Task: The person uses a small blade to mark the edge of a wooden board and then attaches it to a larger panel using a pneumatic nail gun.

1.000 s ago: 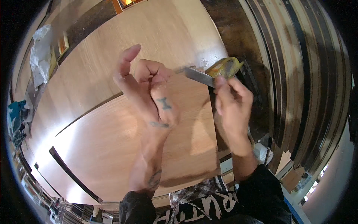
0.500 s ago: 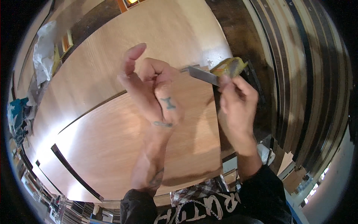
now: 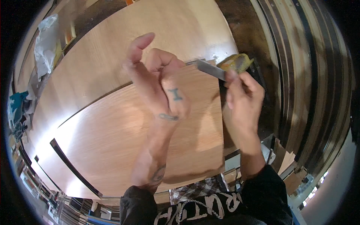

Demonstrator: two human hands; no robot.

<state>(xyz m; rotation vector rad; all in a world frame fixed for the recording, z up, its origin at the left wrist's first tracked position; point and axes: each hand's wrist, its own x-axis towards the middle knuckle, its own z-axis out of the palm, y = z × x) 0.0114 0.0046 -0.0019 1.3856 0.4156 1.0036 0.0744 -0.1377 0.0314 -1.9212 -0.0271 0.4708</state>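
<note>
My right hand (image 3: 245, 92) grips a flat grey metal blade (image 3: 211, 70) between thumb and fingers, its free end pointing left. Just beyond those fingers is a yellow, partly see-through object (image 3: 236, 62); I cannot tell whether it touches the hand. My left hand (image 3: 161, 82) hovers over the wood panels, blurred, with one digit raised and the others bent but apart. Nothing shows in it. Below both hands lies a smaller light-brown wood panel (image 3: 150, 165), its far right corner near the blade. Beyond its far edge stretches a larger wood panel (image 3: 180, 30).
Long dark and pale strips (image 3: 315, 75) run along the right side. A crumpled clear plastic bag (image 3: 47, 48) lies at the far left, with a teal object (image 3: 18, 107) nearer. A dark strip (image 3: 75, 168) crosses the panels at the left. Checked cloth (image 3: 198, 189) shows at the near edge.
The view has shifted slightly, so both hands and the panels appear displaced. My right hand keeps its grip on the blade, and my left hand keeps nearly the same pose.
</note>
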